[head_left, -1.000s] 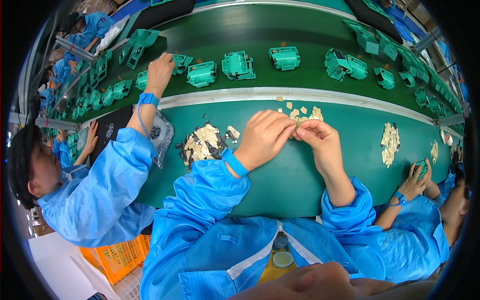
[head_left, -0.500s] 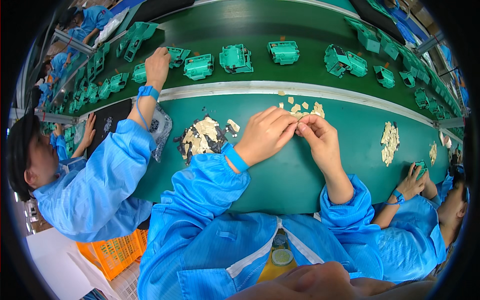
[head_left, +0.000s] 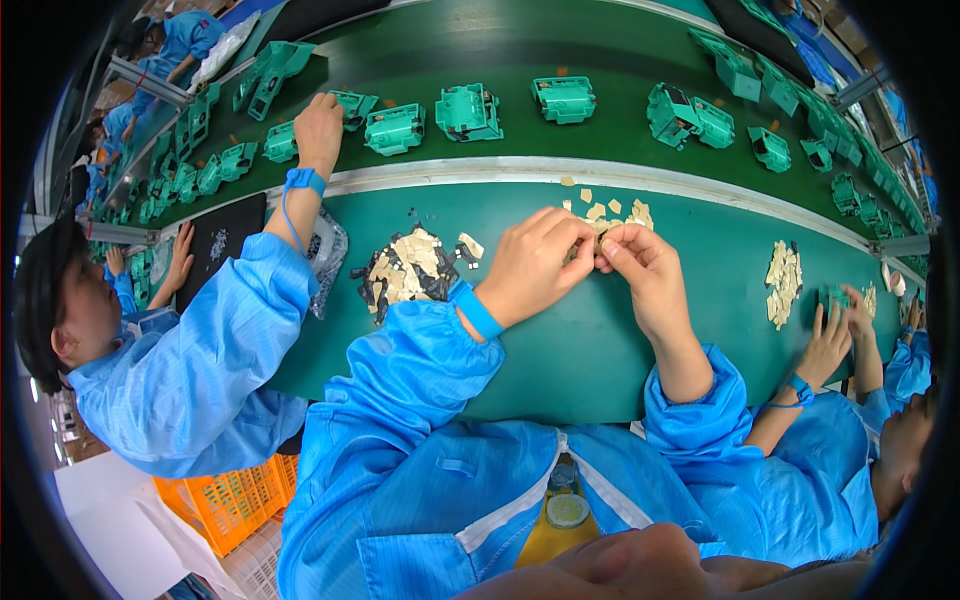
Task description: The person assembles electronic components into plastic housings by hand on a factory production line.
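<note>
Over the green table my left hand (head_left: 535,265) and my right hand (head_left: 643,275) meet, fingertips pinched together. A small dark piece shows between them, mostly covered by the fingers; I cannot make out its kind. Just beyond my fingertips lie several cream-coloured flat scraps (head_left: 597,211), part of them hidden by my right hand. To the left of my left hand is a heap of cream scraps and small black pieces (head_left: 410,268).
A green conveyor belt (head_left: 620,70) carrying teal plastic housings (head_left: 468,112) runs behind a pale rail (head_left: 480,170). A co-worker's hand (head_left: 318,130) reaches over it at left. Another cream heap (head_left: 784,285) and a co-worker's hands (head_left: 830,340) are at right. An orange crate (head_left: 225,505) stands lower left.
My hands stay together, with the fingers slightly shifted and a dark piece now showing between them. The right co-worker's hands have moved up and apart around a teal part.
</note>
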A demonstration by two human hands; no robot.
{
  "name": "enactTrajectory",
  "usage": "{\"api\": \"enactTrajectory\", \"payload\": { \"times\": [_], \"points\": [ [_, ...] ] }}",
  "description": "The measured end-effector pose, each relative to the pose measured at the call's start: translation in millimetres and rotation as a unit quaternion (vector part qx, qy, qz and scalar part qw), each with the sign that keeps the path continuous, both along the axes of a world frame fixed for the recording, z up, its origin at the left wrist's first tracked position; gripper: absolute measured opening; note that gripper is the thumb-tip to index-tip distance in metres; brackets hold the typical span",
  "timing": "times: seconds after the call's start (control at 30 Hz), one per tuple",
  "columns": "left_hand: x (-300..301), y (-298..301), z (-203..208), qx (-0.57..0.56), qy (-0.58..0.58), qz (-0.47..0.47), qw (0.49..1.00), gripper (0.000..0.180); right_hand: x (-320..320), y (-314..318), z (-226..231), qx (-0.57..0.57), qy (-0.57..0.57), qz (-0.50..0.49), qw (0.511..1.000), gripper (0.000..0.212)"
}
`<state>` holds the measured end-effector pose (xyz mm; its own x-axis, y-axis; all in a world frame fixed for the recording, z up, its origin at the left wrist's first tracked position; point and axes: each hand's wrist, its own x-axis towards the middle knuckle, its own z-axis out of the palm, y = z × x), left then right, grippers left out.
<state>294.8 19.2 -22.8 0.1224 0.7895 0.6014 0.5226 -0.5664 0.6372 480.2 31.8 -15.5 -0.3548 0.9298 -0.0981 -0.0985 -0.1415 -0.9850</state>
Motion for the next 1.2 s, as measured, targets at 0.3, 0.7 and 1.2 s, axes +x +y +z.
{"api": "enactTrajectory", "payload": {
  "times": [0.3, 0.7, 1.2],
  "points": [
    [-11.4, 12.8, -3.4, -0.073, 0.134, 0.087, 0.985, 0.010, 9.5, 16.8, 0.6, -0.050, 0.051, -0.107, 0.992, 0.014],
    [0.6, 6.2, 6.1, -0.056, 0.030, -0.033, 0.997, 0.010, 7.9, 11.1, 0.5, 0.016, 0.005, -0.048, 0.999, 0.013],
    [9.9, 11.9, 3.9, -0.062, 0.068, -0.045, 0.995, 0.008, 11.5, 11.2, 6.4, 0.370, -0.275, -0.069, 0.885, 0.010]
  ]
}}
